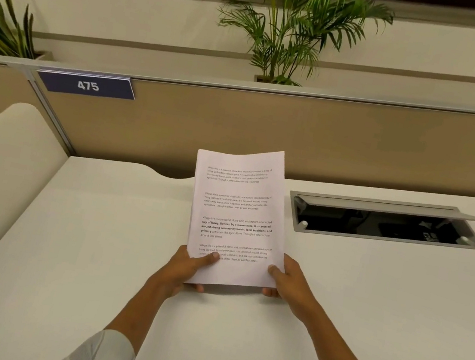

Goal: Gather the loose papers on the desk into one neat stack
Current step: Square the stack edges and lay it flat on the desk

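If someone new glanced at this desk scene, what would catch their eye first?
First, the stack of printed papers, held up at centre by the left hand and right hand at its bottom corners. Next, the open cable hatch in the desk to the right, and the blue 475 sign on the partition, upper left.

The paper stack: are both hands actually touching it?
Touching. The head view shows the left hand and the right hand each with a thumb pressed on the paper stack, fingers underneath.
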A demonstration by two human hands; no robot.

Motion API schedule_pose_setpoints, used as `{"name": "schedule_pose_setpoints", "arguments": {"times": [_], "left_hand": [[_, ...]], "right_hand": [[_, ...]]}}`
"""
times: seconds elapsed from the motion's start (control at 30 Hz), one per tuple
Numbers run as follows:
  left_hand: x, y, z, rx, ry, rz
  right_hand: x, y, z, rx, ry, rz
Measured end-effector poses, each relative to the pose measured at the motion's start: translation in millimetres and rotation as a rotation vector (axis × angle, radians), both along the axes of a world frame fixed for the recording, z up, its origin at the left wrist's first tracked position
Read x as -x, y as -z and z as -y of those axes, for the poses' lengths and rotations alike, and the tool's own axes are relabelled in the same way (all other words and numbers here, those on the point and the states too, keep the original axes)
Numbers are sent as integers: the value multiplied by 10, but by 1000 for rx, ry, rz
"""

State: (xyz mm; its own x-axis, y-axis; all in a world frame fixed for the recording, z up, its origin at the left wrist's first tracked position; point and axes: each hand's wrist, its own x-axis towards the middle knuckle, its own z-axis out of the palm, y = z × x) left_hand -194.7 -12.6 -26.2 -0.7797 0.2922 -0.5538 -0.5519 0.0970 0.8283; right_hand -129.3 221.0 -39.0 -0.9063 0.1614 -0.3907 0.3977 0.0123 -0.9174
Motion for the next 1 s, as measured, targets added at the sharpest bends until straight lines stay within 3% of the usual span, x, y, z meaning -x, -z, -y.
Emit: {"name": "schedule_pose_setpoints", "arguments": {"times": [0.2, 0.47, 0.67, 0.8, 0.93, 1.0], "left_hand": [[-70, -144, 48, -6, 76, -217], [-104, -458, 189, 187, 357, -478], [241, -1316, 404, 583, 493, -694], [274, -1782, 345, 824, 637, -853], [304, -1843, 340, 1061, 760, -1003], [276, -1801, 308, 1095, 785, -1067]], "right_hand": [[-75, -215, -177, 14, -78, -121], [95, -915, -225, 323, 189, -373], [42, -1008, -411, 360, 203, -500], [-59, -918, -680, 346, 158, -422], [-169, -781, -851, 212, 37, -337], [-199, -735, -860, 42, -46, -314]]}}
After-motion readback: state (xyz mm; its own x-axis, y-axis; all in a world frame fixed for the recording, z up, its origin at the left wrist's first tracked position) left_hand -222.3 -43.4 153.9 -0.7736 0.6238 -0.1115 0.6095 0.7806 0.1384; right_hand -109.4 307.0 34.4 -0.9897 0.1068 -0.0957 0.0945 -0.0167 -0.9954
